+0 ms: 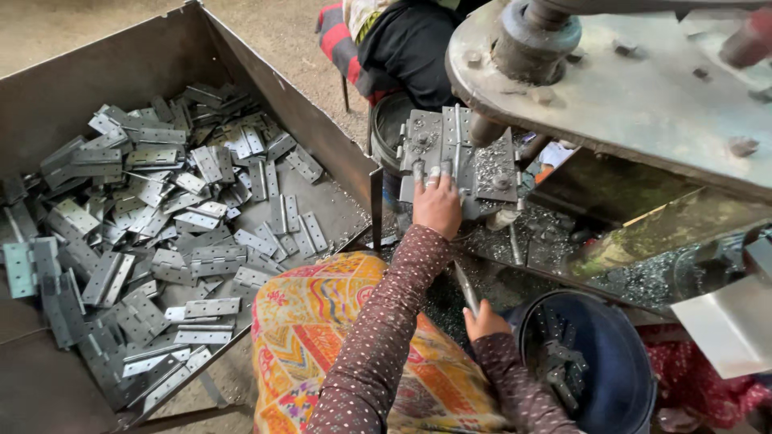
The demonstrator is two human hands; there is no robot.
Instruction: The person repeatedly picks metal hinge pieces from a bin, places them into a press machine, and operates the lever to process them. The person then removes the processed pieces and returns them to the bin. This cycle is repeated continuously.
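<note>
Metal bin (96, 72) of hinges (161, 233) beside left hand (438, 205), press plate (643, 96) overhead

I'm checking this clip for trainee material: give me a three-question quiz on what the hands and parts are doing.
1. True or false: the left hand presses a hinge flat on the machine's work plate.
2. What does the right hand hold? A) a thin metal rod B) a hammer C) a rag
3. Where does the big pile of loose hinges lie?

Key
1. True; the fingers rest on the hinge under the press head.
2. A.
3. In the large metal bin to the person's left; a few more parts sit in the dark blue bucket at the right.
</note>
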